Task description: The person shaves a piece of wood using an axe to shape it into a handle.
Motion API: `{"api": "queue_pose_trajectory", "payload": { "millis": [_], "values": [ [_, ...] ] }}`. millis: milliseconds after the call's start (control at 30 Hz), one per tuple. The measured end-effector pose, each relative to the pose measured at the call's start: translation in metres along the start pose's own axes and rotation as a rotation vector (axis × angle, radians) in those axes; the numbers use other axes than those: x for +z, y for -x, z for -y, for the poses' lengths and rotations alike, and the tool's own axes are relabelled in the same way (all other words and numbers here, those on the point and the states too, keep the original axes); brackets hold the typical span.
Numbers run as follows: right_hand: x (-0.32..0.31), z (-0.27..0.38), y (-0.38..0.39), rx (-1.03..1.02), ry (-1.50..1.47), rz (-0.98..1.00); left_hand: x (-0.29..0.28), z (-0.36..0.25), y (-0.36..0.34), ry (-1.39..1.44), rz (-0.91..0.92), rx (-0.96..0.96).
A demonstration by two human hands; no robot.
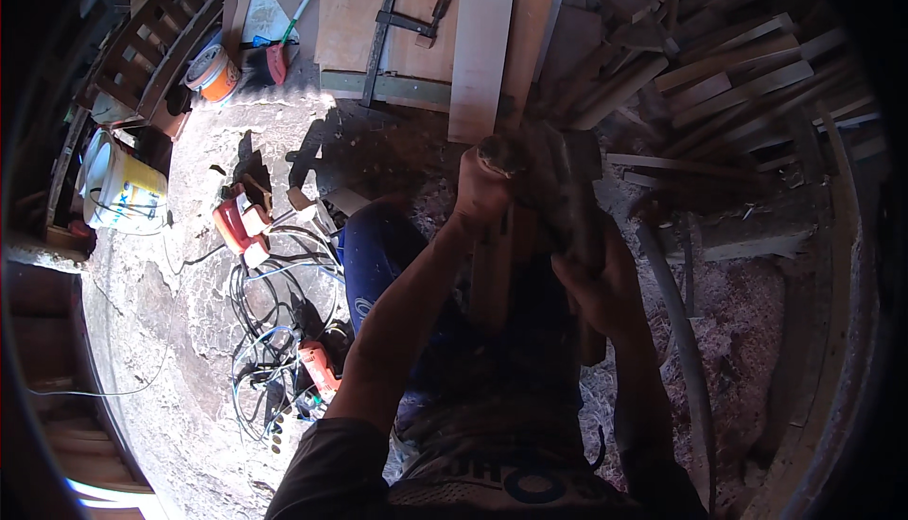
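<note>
My left hand point(483, 185) is closed around something upright whose rough, round end point(501, 155) pokes out above the fist; it looks like a tool handle. My right hand point(605, 286) is closed on the lower part of a dark, elongated tool point(571, 189), too shadowed to name. This tool stands just right of my left fist. Below my left hand, a wooden piece point(490, 284) lies over my lap. Beyond my fist a pale plank point(482, 47) runs away from me, its near end close to my knuckles.
A bar clamp point(416, 22) rests on wooden boards ahead. Timber offcuts point(728, 85) are heaped at the right. To the left are a red power tool point(240, 221), an orange power tool point(320, 371), tangled cables point(270, 298), a white bucket point(125, 187) and an orange bucket point(214, 74).
</note>
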State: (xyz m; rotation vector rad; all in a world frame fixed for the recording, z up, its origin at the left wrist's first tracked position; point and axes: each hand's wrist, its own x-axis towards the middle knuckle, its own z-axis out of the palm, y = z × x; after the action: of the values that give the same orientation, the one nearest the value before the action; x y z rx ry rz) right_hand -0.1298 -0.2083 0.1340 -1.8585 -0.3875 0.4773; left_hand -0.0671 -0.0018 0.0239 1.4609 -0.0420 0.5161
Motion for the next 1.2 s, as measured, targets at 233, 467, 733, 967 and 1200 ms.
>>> {"api": "queue_pose_trajectory", "payload": {
  "millis": [233,467,733,967,1200],
  "values": [
    [-0.005,0.039,-0.017,-0.318,0.407,-0.053,-0.005,0.003,0.001,0.142,-0.032,-0.108],
    [-0.004,0.048,-0.04,-0.552,0.584,-0.125,0.003,0.002,0.003,0.074,-0.023,-0.08],
    [-0.007,0.019,-0.055,-0.327,0.869,0.09,0.002,0.019,-0.008,0.152,-0.005,0.055],
    [-0.012,0.064,-0.047,-0.504,0.617,-0.059,0.005,0.026,-0.021,-0.04,-0.072,0.004],
    [-0.012,0.082,-0.054,-0.57,0.823,-0.137,0.003,0.02,-0.017,-0.024,-0.041,0.004]
  ]
}}
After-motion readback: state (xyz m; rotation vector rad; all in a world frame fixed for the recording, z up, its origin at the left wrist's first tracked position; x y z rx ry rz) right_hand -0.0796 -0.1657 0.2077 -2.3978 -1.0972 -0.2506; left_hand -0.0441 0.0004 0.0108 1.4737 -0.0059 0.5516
